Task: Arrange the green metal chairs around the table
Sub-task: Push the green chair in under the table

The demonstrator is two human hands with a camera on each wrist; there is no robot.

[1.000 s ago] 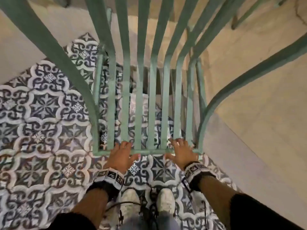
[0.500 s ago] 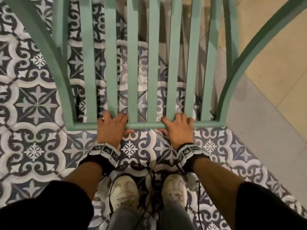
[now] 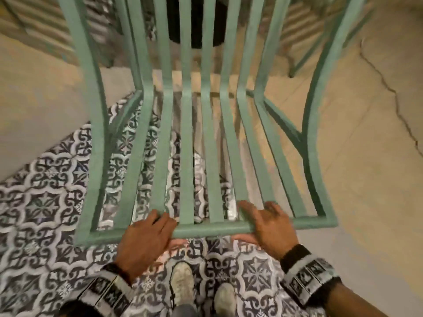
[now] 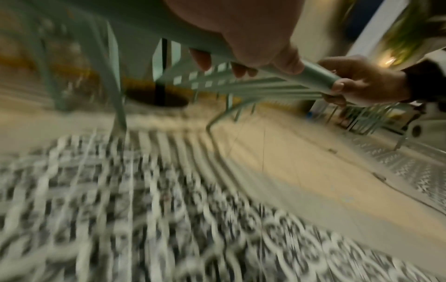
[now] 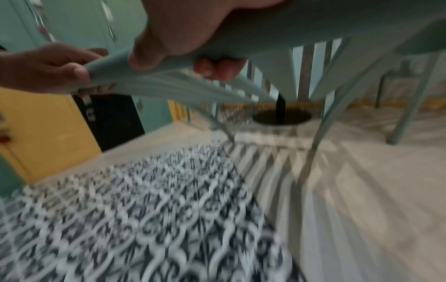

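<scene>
Green metal chair (image 3: pixel 201 138) gripped at its top rail, left hand (image 3: pixel 143 242) and right hand (image 3: pixel 272 227) both curled around it; best advanced squarely toward the black table base (image 3: pixel 194 21) beyond, legs kept level.

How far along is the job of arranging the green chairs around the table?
Done: nothing clearly; a second chair stands ahead, placement unclear. In hand: both the left hand and right hand grip the top rail of one green chair, facing the table's dark base. Left: setting it by the table.
</scene>
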